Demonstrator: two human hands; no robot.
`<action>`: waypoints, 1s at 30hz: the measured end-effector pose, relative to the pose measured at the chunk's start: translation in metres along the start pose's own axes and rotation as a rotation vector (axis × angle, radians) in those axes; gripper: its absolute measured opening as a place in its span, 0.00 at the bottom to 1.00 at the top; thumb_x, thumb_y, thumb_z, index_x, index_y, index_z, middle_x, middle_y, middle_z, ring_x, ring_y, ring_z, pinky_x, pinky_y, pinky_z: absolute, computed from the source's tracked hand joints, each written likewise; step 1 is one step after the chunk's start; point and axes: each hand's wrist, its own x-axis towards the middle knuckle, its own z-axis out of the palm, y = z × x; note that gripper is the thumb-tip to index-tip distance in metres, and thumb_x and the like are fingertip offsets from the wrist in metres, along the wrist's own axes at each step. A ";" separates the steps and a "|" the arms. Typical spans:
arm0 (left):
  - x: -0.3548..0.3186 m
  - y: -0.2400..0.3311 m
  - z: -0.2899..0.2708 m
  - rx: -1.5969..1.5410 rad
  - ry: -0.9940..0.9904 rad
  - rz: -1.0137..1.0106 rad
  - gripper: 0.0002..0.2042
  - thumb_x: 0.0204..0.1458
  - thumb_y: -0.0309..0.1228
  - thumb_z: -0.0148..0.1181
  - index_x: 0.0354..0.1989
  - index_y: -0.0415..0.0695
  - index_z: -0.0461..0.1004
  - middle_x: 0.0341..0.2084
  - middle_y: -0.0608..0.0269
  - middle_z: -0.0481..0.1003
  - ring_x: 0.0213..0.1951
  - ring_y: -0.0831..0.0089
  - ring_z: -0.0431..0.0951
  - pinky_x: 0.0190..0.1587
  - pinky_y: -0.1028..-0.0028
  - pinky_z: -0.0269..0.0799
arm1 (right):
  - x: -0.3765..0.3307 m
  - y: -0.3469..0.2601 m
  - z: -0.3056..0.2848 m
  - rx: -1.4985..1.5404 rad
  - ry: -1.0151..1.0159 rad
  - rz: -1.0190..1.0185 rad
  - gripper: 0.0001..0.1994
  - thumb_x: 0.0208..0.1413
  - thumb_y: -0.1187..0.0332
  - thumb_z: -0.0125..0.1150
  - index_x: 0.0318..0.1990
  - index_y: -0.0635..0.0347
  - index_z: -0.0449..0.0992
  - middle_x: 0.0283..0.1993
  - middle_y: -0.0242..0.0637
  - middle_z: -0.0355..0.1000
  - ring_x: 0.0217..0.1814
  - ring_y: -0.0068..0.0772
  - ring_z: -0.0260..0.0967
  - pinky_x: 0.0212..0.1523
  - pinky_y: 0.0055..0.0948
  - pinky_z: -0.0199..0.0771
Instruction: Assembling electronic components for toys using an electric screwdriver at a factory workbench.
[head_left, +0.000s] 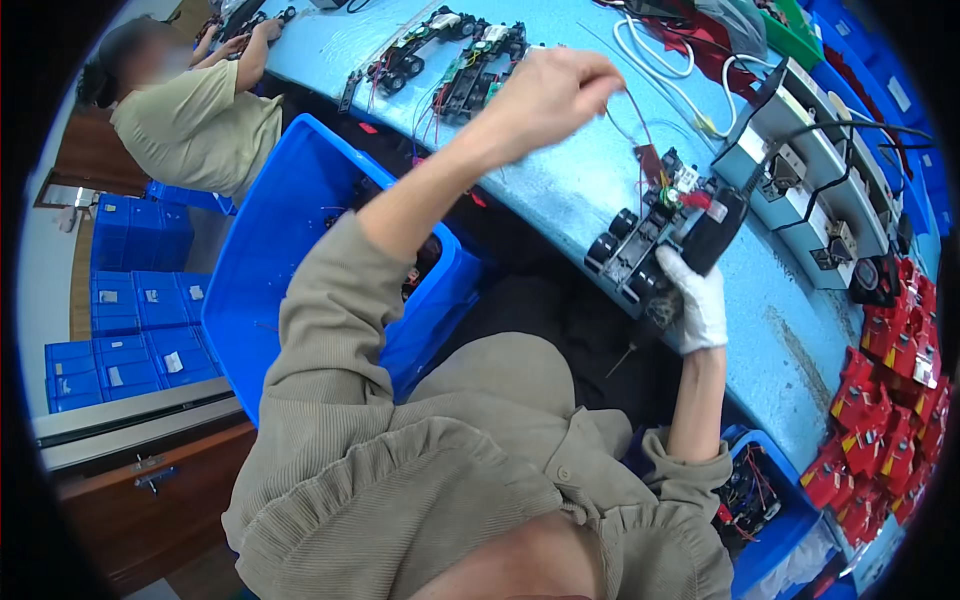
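Note:
My bare left hand (560,92) is raised over the table with its fingers pinched together. From the fingertips a thin wire (642,116) runs down to a toy car chassis (632,245) with black wheels, a small circuit board and coloured wires. A white glove covers my right hand (695,303), which is wrapped around a black corded electric screwdriver (712,235). Its thin bit points down past the table's front edge. The screwdriver lies across the chassis's right side, and the glove hides part of both.
More car chassis (480,70) stand at the back of the blue table (560,190). Grey power boxes (815,190) and red car shells (885,420) line the right. Blue bins (270,240) flank my lap. A person (190,120) works at the far left.

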 end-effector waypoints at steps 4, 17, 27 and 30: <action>0.046 -0.091 0.010 0.841 0.376 0.589 0.11 0.43 0.30 0.51 0.35 0.48 0.75 0.31 0.51 0.74 0.35 0.54 0.73 0.43 0.60 0.65 | -0.013 0.005 -0.023 -0.242 0.134 -0.135 0.14 0.40 0.69 0.67 0.36 0.62 0.72 0.28 0.30 0.69 0.27 0.22 0.67 0.28 0.21 0.66; 0.025 -0.196 -0.030 0.716 -0.004 -0.811 0.36 0.47 0.59 0.41 0.44 0.30 0.67 0.40 0.38 0.71 0.45 0.45 0.70 0.49 0.56 0.62 | -0.028 0.006 -0.031 -0.207 0.308 -0.052 0.12 0.40 0.73 0.66 0.34 0.64 0.72 0.27 0.30 0.70 0.22 0.21 0.65 0.24 0.20 0.65; -0.005 -0.104 0.024 0.756 0.100 -0.324 0.39 0.47 0.56 0.49 0.56 0.30 0.54 0.54 0.34 0.56 0.55 0.43 0.58 0.55 0.57 0.54 | -0.014 0.008 -0.024 -0.333 0.377 -0.095 0.12 0.40 0.75 0.65 0.34 0.63 0.73 0.25 0.29 0.70 0.22 0.18 0.65 0.23 0.19 0.64; -0.005 -0.030 0.025 0.318 -0.142 0.209 0.41 0.43 0.49 0.59 0.59 0.35 0.50 0.53 0.41 0.57 0.59 0.48 0.52 0.60 0.58 0.45 | -0.012 -0.001 -0.024 -0.331 0.369 -0.108 0.12 0.40 0.75 0.65 0.34 0.63 0.73 0.25 0.30 0.70 0.22 0.18 0.64 0.23 0.18 0.64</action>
